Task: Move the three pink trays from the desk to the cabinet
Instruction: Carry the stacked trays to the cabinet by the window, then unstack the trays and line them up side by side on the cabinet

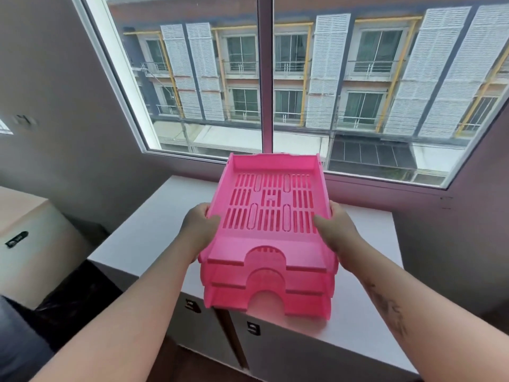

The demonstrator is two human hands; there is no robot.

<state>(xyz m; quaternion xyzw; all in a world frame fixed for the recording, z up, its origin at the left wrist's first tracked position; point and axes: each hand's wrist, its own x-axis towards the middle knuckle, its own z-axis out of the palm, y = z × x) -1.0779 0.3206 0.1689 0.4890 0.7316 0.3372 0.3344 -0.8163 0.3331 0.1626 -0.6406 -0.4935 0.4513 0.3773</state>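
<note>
Left hand is clamping the left wall of the pink trays, thumb hooking over the rim onto the slotted floor, the other fingers hidden beneath. Right hand is mirroring it on the right wall, thumb lying on the floor, fingers wrapping under. Three trays are sitting nested as one stack, the top one tipping up toward the window. The stack's near lower edge is looking close to or just touching the white top of the cabinet; contact cannot be told for certain. Cabinet doors below are showing small dark handles. Judging by the thin moulded plastic, the load is probably light and fairly stiff, though the slotted floors may be flexing a little (smooth walls could be slipping if squeezed weakly). The hold is probably best at mid-length on both side walls, thumbs over the rim, so the nested trays are staying together rather than sliding apart. A beige box is standing well apart at left.
</note>
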